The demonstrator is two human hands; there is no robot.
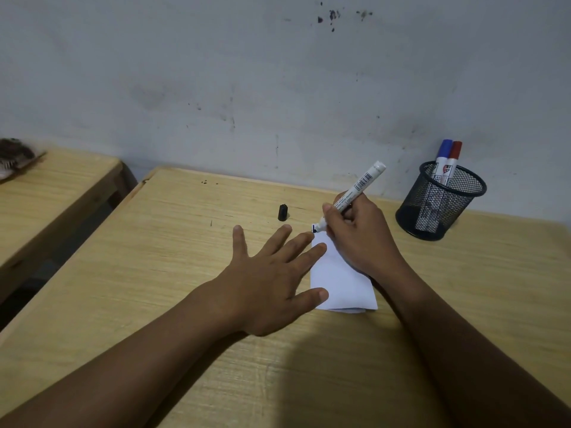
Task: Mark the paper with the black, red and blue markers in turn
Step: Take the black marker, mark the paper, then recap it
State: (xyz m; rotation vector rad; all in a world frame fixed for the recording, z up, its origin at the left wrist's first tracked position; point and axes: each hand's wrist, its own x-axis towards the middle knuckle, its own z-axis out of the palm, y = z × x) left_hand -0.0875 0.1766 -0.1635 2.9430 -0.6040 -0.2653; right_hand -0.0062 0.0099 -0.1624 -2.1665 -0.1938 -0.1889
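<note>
A small folded white paper [341,281] lies on the wooden desk [160,273]. My left hand [272,276] lies flat with fingers spread, its fingertips and thumb resting on the paper's left edge. My right hand [358,236] grips the uncapped black marker [355,193], whose dark tip touches the paper's far left corner. Its black cap [283,212] stands on the desk beyond my left hand. The blue marker [442,154] and the red marker [453,159] stand capped in a black mesh cup [438,208] at the right.
A stained grey wall [278,88] runs along the desk's far edge. A second wooden desk [46,193] stands at the left across a narrow gap, with a dark feathery object [15,157] on its far corner.
</note>
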